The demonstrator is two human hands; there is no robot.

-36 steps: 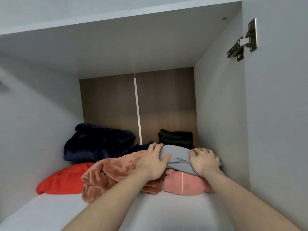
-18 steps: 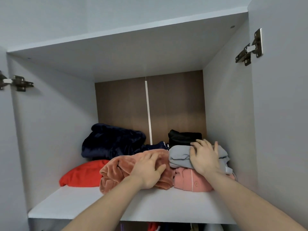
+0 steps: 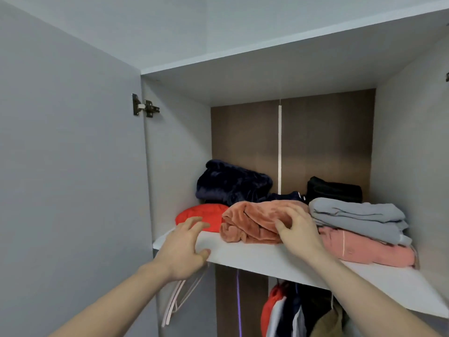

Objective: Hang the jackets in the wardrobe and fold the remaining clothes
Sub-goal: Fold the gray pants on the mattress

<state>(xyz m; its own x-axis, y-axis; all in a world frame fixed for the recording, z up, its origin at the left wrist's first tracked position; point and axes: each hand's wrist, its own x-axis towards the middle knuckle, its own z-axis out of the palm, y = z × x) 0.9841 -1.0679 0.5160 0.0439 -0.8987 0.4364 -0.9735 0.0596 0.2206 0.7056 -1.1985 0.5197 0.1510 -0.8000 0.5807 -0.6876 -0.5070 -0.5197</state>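
Above and left of your left hand (image 3: 182, 249) you'll see a metal hinge (image 3: 145, 108). Just beneath that hand hang pale pink hangers (image 3: 179, 297), with a purple cord (image 3: 238, 300) to their right. High above your right hand (image 3: 298, 232) runs a white strip (image 3: 279, 147).

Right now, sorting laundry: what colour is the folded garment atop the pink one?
Grey garment, head view.

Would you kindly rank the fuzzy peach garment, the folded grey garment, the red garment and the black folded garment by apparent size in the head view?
1. Folded grey garment and fuzzy peach garment: look alike, too close to rank.
2. Red garment: partly hidden by the peach one and the left hand.
3. Black folded garment: smallest, though farthest back and partly hidden.
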